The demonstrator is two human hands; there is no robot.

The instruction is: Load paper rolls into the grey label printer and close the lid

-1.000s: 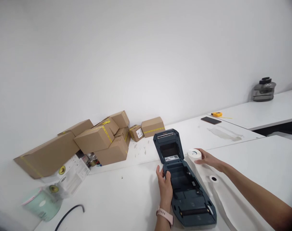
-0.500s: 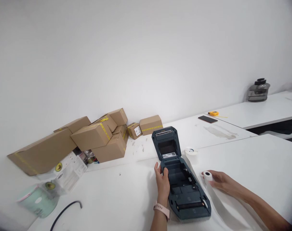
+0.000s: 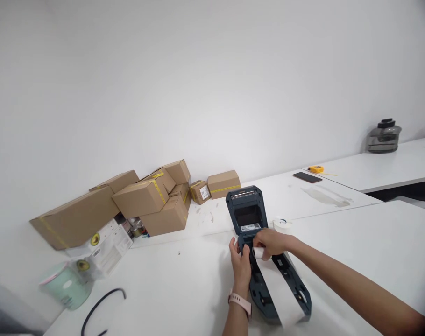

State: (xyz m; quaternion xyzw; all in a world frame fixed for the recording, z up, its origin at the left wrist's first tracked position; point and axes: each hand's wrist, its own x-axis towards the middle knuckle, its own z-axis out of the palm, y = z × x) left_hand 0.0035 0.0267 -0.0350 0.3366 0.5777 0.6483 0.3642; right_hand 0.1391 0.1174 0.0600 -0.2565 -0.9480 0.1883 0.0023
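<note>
Hidden: the right hand (image 3: 271, 242) covers most of the small paper roll (image 3: 258, 253). Only the roll's left end shows, a white round. Hands and paper mask the printer's open bay, so whether the roll touches the bay floor can't be told. Both forearms run off the bottom edge. The green roll (image 3: 67, 285) at lower left is blurred.

Printer (image 3: 247, 209): low centre of the frame, on the white table (image 3: 184, 289). Dark blue-grey plastic, lid tipped up and back, small white sticker inside the lid. A loose white paper strip (image 3: 279, 296) trails from the roll over the base toward the lower edge.

Grip: right fingers closed around the roll, held over the bay just below the hinge. The left hand (image 3: 241, 264) clasps the base's left rim, thumb inside; pink watch strap (image 3: 239, 301) on the wrist.

Second white roll (image 3: 281, 224) stands just right of the lid. Matte brown cardboard boxes (image 3: 138, 200), yellow-taped, are piled against the wall at mid left.
</note>
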